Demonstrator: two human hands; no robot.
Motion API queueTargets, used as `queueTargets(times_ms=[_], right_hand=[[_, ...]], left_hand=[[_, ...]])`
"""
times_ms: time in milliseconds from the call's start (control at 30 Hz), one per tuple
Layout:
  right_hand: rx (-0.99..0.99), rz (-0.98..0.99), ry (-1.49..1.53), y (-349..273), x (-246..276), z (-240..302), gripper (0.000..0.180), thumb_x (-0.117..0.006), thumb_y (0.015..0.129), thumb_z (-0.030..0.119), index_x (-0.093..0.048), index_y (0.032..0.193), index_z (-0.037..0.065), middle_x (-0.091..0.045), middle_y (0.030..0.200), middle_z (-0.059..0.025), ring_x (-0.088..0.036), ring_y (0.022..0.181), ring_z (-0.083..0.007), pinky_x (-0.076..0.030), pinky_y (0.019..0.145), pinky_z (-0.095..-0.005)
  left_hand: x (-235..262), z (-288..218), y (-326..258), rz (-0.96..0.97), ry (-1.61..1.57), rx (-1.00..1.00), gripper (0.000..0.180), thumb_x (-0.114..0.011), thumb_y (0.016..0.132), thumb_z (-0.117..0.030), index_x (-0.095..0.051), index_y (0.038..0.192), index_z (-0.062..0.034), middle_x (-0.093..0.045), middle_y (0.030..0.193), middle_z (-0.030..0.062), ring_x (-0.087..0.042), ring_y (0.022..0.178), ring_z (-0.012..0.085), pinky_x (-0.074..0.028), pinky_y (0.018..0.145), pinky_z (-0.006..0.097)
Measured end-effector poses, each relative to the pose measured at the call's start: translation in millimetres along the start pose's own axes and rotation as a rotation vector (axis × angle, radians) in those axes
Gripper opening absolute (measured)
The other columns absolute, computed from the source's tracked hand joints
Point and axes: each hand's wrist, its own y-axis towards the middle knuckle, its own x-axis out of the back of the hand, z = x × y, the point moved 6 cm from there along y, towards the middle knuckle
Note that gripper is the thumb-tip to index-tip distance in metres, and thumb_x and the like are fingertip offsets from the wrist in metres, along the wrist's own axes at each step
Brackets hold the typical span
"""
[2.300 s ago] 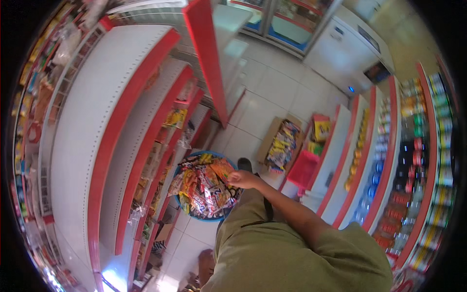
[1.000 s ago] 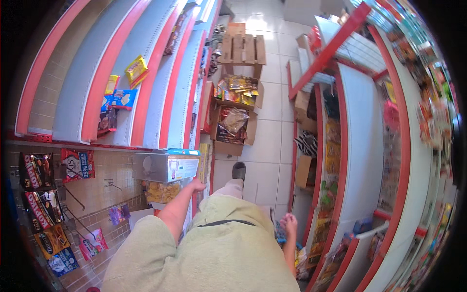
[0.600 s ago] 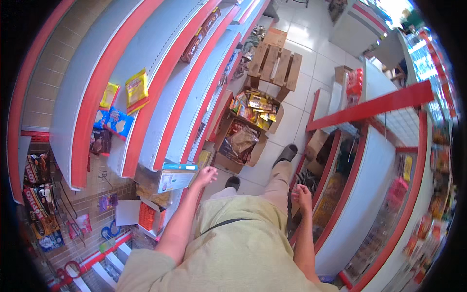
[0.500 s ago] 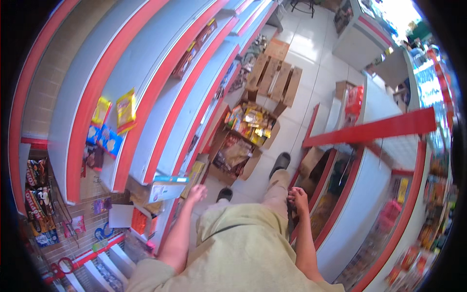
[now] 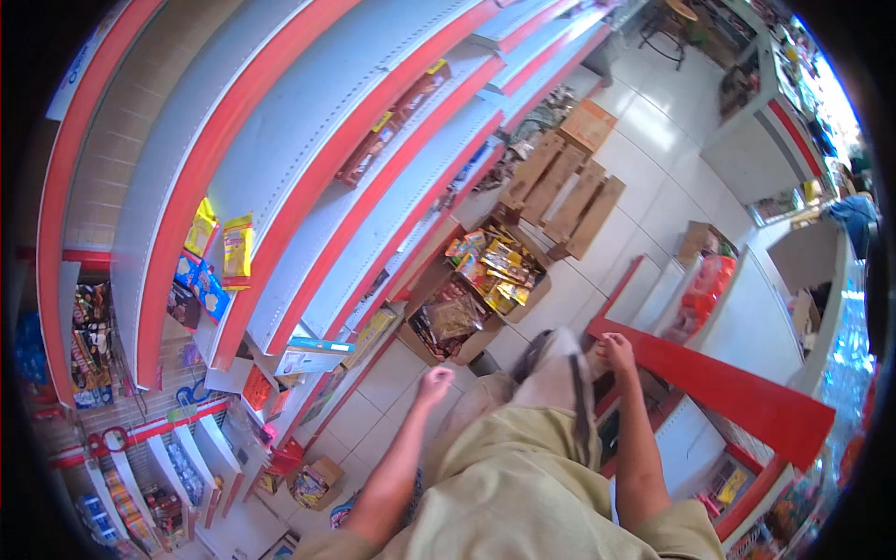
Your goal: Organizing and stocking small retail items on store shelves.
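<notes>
Left hand (image 5: 435, 383) is held over the white tiled floor (image 5: 373, 378), fingers curled in; whether anything is gripped cannot be told. Right hand (image 5: 614, 351) is likewise curled, contents hidden, held close to a flat red shelf beam (image 5: 719, 383); contact unclear. Ahead of the left hand, on the floor, an open brown cardboard box with dark-red packets (image 5: 487, 338) is seen. A second open brown cardboard box with yellow packets (image 5: 532, 301) is placed just beyond, then a slatted brown wooden crate (image 5: 597, 219). Aisle is partly blocked by these three. Left side is bounded by pale grey red-edged shelves (image 5: 373, 56); a shiny yellow packet (image 5: 238, 250) is perched there.
</notes>
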Motion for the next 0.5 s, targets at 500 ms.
queueTargets(times_ms=[500], right_hand=[[0.345,0.320,-0.093,415,-9,221,0.028,-0.048,0.095,0.037,-0.057,0.105,0.012,-0.058,0.086,-0.0005,-0.055,0.075,-0.0076,-0.044,0.060,-0.0221]], left_hand=[[-275,-346,277,-0.095,0.347,-0.469,0.027,-0.065,0.069,-0.013,-0.052,0.091,-0.0024,-0.054,0.089,0.0137,-0.057,0.085,0.0321,-0.046,0.072,0.042]])
